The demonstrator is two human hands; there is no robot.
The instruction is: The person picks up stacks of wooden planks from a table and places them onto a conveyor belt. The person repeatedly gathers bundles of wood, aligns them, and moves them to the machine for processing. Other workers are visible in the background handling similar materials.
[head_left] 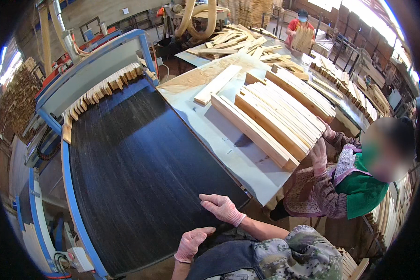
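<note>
My right hand point(223, 209), in a pale pink knit glove, reaches over the near right part of a wide black conveyor belt point(140, 186). It holds nothing, and its fingers stretch leftward. Lower and to the left, my left hand point(192, 243) in a matching glove hovers at the belt's near edge, with its fingers extended and nothing in them. At the belt's far end, a row of wooden strips point(102, 88) stands side by side across the width, against the blue-framed machine point(95, 67).
Right of the belt, a pale table point(228, 149) bears stacked wooden strips point(280, 112) and a loose board point(218, 84). A co-worker in green point(366, 186) has gloved hands at the stack's near end. Farther back are a wood pile point(242, 44) and another person in red point(299, 30).
</note>
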